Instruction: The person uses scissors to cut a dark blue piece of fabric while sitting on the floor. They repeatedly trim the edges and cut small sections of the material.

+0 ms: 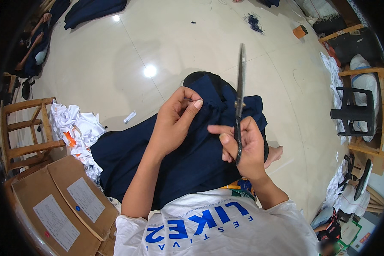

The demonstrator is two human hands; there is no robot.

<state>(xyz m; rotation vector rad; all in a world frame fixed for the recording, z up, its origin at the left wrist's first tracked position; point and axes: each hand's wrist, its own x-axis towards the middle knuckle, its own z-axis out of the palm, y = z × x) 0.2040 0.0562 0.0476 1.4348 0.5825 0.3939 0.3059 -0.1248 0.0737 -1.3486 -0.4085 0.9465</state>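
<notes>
Dark navy cloth (132,158), which looks like a garment, lies spread over my lap. Above it my left hand (175,121) is closed in a pinch, thumb against forefinger. Whatever those fingertips hold is too small to make out; folds of the cloth lie right beside them. My right hand (245,147) holds a pair of scissors (241,81) by the dark handles. The blades look closed together and point away from me. The right forefinger stretches left toward the cloth, apart from my left hand.
Cardboard boxes (51,205) and a wooden stool (30,128) stand at left beside piled white cloth (72,121). A tangle of dark thread (254,23) and an orange pot-like object (300,31) lie on the far floor. A black plastic stool (354,112) is at right. Another person's hands (39,36) show far left.
</notes>
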